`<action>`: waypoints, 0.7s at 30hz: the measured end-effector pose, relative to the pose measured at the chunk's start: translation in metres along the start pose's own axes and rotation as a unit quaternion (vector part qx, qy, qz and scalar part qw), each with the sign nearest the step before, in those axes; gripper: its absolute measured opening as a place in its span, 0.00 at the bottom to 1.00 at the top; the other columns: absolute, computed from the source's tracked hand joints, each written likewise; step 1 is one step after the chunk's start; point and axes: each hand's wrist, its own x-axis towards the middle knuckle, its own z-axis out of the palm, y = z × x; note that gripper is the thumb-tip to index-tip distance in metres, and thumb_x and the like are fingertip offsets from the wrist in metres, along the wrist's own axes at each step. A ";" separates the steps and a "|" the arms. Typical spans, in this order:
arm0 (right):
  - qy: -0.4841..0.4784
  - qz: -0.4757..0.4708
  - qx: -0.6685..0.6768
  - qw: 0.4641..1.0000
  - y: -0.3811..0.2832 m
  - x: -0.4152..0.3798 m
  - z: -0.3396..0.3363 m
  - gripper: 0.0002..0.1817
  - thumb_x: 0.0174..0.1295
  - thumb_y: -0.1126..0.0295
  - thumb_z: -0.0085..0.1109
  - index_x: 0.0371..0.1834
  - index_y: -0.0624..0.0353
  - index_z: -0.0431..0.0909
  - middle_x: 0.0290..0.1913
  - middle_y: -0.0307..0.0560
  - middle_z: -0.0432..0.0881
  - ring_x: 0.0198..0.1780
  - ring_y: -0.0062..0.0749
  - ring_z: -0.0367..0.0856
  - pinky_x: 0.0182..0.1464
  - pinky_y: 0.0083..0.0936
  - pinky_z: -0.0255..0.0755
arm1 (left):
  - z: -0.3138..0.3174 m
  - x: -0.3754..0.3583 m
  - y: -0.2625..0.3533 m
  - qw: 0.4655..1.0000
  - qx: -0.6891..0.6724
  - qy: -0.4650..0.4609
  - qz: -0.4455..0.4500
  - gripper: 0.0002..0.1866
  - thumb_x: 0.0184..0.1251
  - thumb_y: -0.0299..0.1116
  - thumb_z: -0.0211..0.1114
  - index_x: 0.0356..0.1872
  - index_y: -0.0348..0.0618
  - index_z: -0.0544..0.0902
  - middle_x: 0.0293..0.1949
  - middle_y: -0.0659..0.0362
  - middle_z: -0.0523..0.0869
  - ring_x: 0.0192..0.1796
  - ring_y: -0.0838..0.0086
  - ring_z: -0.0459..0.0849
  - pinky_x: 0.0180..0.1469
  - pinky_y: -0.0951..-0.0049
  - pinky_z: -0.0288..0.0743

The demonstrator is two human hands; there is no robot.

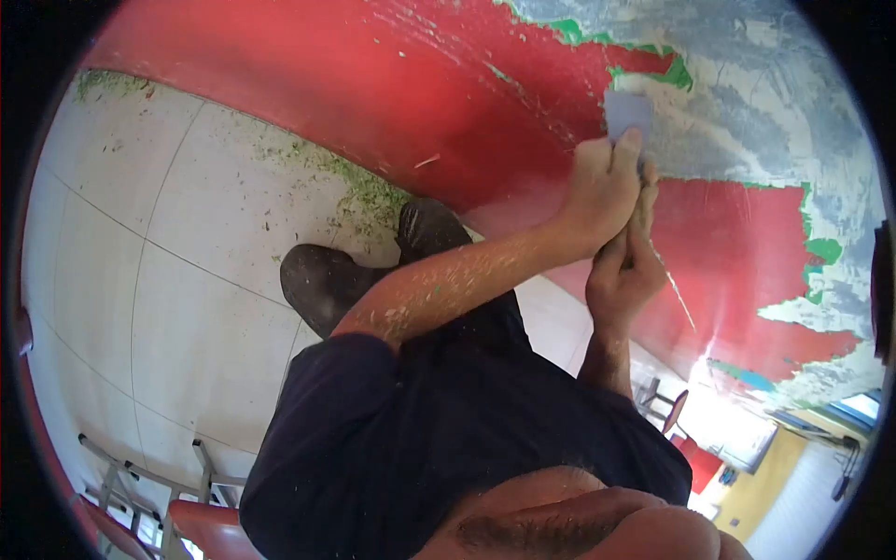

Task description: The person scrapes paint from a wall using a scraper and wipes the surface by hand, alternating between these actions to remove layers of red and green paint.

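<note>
My left hand (599, 191) is closed around the upper part of a scraper (627, 112), its thumb pressed on the broad grey blade. Below it, my right hand (623, 275) is closed near the lower end of the tool; the handle is mostly hidden by my fingers. The blade lies against the wall at the edge between red paint (523, 103) and a stripped grey-white patch (737, 121). Thin green paint (686, 73) shows along the ragged edges. Pale flecks cling to my left forearm.
Paint scraps (369, 191) lie along the wall's foot on the pale tiled floor (215, 243). My knees (322, 280) are close to the wall. Metal-framed chairs (159, 481) stand at lower left. More furniture (700, 462) appears at lower right.
</note>
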 end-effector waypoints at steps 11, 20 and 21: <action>0.070 -0.082 -0.119 0.987 0.001 0.005 -0.013 0.22 0.59 0.83 0.45 0.59 0.71 0.73 0.57 0.66 0.76 0.41 0.40 0.87 0.42 0.25 0.78 | 0.025 0.009 0.026 0.994 -0.058 -0.094 -0.013 0.25 0.77 0.51 0.43 0.26 0.40 0.71 0.15 0.60 0.72 0.16 0.75 0.73 0.18 0.73 0.69; 0.048 0.012 -0.080 0.996 -0.006 -0.010 -0.022 0.20 0.59 0.83 0.46 0.55 0.70 0.76 0.39 0.57 0.85 0.30 0.34 0.85 0.33 0.22 0.75 | 0.031 -0.014 0.004 0.993 -0.060 -0.058 -0.084 0.25 0.76 0.49 0.44 0.23 0.39 0.71 0.14 0.59 0.72 0.14 0.74 0.72 0.16 0.71 0.69; 0.069 -0.021 -0.088 0.994 0.000 -0.006 -0.018 0.20 0.59 0.83 0.46 0.55 0.70 0.76 0.38 0.57 0.85 0.30 0.34 0.85 0.32 0.22 0.75 | 0.028 -0.009 0.005 0.996 -0.031 -0.062 -0.053 0.26 0.76 0.50 0.44 0.24 0.39 0.71 0.14 0.59 0.72 0.15 0.74 0.73 0.18 0.71 0.70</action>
